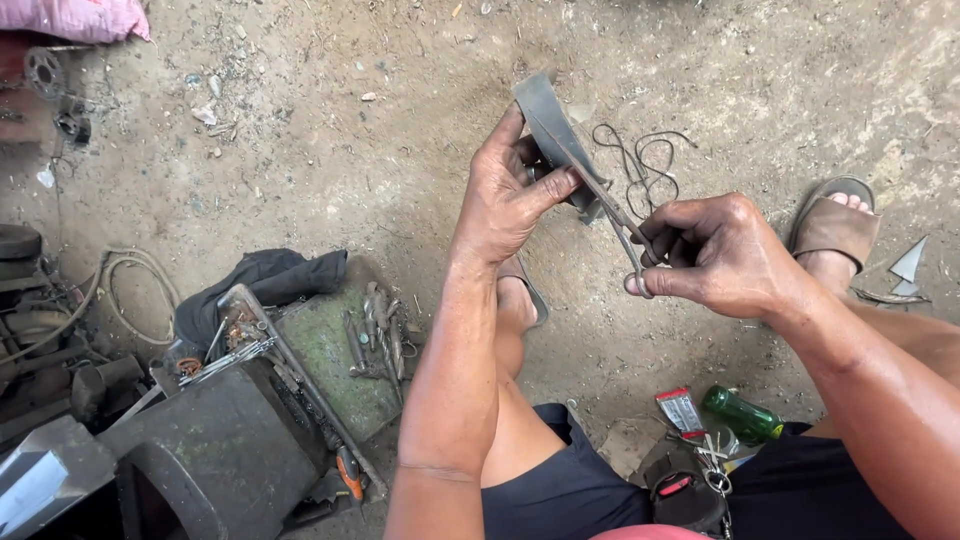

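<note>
Bare dirt ground point(380, 120) below me, dusty and scattered with small stones, and I'm looking straight down over my knees. My left hand point(505, 195) is up in the middle of the view, fingers and thumb pinched tight around a strip of dark rubber point(545, 115) that stands tilted up and away from me. My right hand point(715, 255) is closed through the handles of a pair of scissors point(625, 235), and the blades run up to the lower edge of the strip, touching it just beside my left thumb. Whether the blades are parted I can't tell from here. Behind the hands, thin dark offcuts point(645, 165) curl on the dirt. My sandalled foot point(835, 225) sits to the right. Down at the left there's an open toolbox point(330, 350) with wrenches, a black cloth point(265, 280) just beside it. A green bottle point(742, 415) lies by my thigh.
</note>
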